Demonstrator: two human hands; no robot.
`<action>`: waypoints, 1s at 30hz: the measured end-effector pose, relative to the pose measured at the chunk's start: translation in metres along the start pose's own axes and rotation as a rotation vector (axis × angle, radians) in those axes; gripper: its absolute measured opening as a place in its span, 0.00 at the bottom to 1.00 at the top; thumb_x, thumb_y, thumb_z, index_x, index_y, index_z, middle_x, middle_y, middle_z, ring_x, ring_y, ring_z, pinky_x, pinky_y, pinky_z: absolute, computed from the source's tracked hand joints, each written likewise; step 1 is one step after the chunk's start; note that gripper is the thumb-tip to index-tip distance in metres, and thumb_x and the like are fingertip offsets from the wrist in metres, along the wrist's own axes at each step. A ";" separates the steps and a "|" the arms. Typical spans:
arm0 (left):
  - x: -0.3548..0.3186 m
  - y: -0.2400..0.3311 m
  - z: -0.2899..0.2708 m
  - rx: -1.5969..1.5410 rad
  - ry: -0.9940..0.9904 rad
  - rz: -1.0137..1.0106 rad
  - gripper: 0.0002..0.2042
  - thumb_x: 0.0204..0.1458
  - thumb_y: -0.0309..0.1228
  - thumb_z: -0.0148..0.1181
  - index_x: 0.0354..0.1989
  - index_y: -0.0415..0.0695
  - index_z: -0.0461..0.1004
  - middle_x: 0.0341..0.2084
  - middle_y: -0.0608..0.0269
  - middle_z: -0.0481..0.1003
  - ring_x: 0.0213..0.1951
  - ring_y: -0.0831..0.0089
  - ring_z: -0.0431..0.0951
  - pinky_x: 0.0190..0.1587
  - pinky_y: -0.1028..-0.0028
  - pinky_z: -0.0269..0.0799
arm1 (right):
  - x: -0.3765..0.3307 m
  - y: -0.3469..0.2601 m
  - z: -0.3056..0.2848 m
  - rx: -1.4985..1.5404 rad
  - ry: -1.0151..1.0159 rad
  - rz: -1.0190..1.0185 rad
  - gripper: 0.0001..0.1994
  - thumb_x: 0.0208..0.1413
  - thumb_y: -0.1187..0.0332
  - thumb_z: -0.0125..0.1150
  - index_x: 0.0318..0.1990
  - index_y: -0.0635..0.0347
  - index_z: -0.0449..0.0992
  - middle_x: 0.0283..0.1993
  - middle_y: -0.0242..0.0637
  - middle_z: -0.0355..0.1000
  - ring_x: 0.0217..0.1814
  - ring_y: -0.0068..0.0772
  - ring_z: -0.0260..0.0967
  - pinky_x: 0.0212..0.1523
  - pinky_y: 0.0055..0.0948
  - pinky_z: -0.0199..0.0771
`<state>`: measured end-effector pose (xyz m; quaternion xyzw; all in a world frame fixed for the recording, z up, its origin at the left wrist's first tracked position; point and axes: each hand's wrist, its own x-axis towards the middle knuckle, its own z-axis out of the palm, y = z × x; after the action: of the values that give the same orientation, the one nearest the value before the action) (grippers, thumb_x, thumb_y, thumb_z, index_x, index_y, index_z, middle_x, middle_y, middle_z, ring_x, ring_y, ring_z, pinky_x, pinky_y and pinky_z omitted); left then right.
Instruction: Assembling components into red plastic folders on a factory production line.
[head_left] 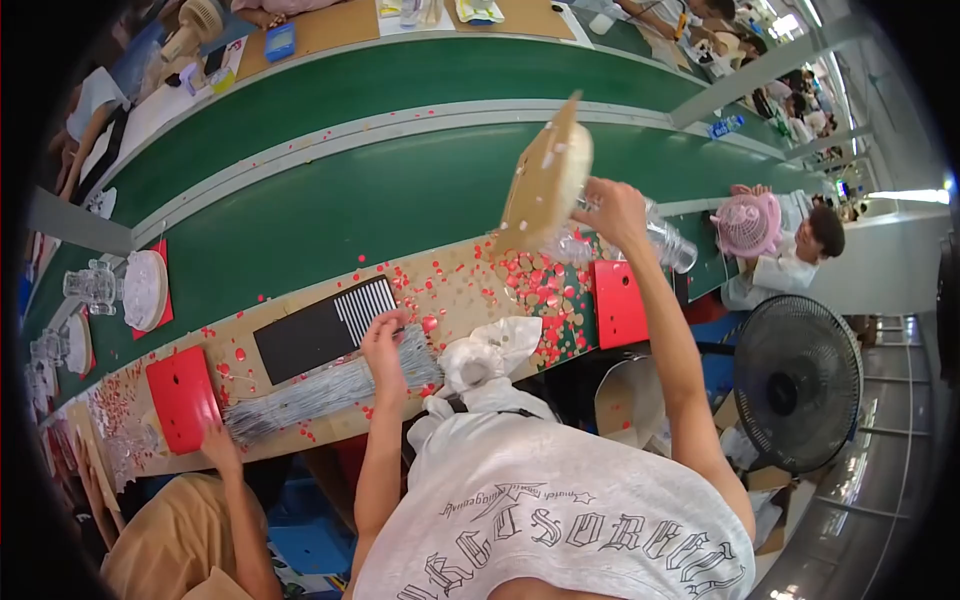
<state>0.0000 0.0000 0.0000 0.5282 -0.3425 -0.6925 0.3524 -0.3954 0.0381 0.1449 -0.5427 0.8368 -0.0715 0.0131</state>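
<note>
My right hand point(612, 212) is raised over the green conveyor belt, fingers closed round a clear plastic bottle-shaped piece point(660, 235). With it, a tilted tan board point(535, 190) bearing a thick cream round base point(575, 165) hangs in the air. My left hand point(384, 350) is low over the bench, its fingers pinched together; whatever they hold is too small to make out. Beside that hand lies a black board point(300, 345) with a row of white strips point(365, 308). A bundle of thin silver wire ties point(330, 395) lies just nearer me.
Red discs point(540, 285) litter the bench. A red board point(622, 305) lies at right, near a black fan point(797, 385). At left, a co-worker's hand point(222, 448) touches another red board point(185, 400). A crumpled white plastic bag point(480, 360) sits before me. Clear pieces on round bases point(146, 290) stand on the belt.
</note>
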 end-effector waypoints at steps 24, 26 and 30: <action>-0.068 -0.058 -0.098 0.212 0.129 -0.019 0.10 0.63 0.28 0.52 0.44 0.37 0.78 0.39 0.61 0.80 0.44 0.73 0.78 0.47 0.76 0.70 | 0.138 -0.167 0.211 -0.835 -0.064 -0.545 0.10 0.56 0.67 0.55 0.37 0.52 0.84 0.37 0.35 0.78 0.49 0.37 0.74 0.66 0.59 0.54; -0.079 -0.054 -0.084 0.185 0.152 0.042 0.08 0.63 0.27 0.53 0.39 0.35 0.77 0.33 0.62 0.79 0.38 0.76 0.78 0.44 0.77 0.72 | 0.096 -0.148 0.196 -0.412 0.205 -0.560 0.13 0.56 0.58 0.58 0.41 0.54 0.82 0.44 0.38 0.78 0.50 0.44 0.73 0.63 0.59 0.58; -0.129 -0.109 -0.111 0.144 0.588 -0.163 0.15 0.65 0.36 0.50 0.29 0.40 0.77 0.25 0.66 0.75 0.28 0.78 0.72 0.34 0.76 0.69 | -0.103 -0.155 0.101 0.245 0.065 -0.213 0.12 0.52 0.58 0.65 0.27 0.56 0.77 0.28 0.46 0.73 0.31 0.52 0.71 0.36 0.48 0.70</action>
<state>0.1190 0.1549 -0.0521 0.7552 -0.2308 -0.5099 0.3413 -0.2028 0.0594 0.0602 -0.6199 0.7596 -0.1917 0.0443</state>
